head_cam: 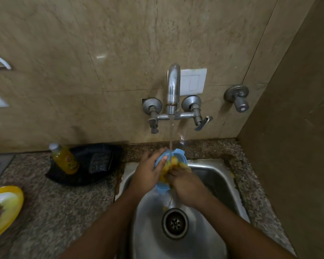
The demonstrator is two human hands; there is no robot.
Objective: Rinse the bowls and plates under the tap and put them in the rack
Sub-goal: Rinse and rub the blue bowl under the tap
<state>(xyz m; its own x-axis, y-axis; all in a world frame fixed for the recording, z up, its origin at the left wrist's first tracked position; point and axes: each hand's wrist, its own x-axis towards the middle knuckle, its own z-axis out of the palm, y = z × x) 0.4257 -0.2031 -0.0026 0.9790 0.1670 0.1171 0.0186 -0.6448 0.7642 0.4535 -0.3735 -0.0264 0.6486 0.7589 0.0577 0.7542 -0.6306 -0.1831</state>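
Note:
A light blue bowl (178, 156) with yellow food residue is held tilted over the steel sink (209, 176), under the running stream from the wall tap (173, 88). My left hand (148, 172) grips the bowl's left rim. My right hand (185, 186) is inside the bowl, fingers curled against the yellow residue; whether it holds anything is unclear. A yellow plate (5, 208) with orange food scraps lies on the counter at the far left. No rack is in view.
A yellow dish-soap bottle (65, 159) leans in a black tray (86, 163) with a scrub pad, left of the sink. The drain (174, 223) is below my hands. A granite counter (54, 212) surrounds the sink; another valve (238, 98) is on the wall, right.

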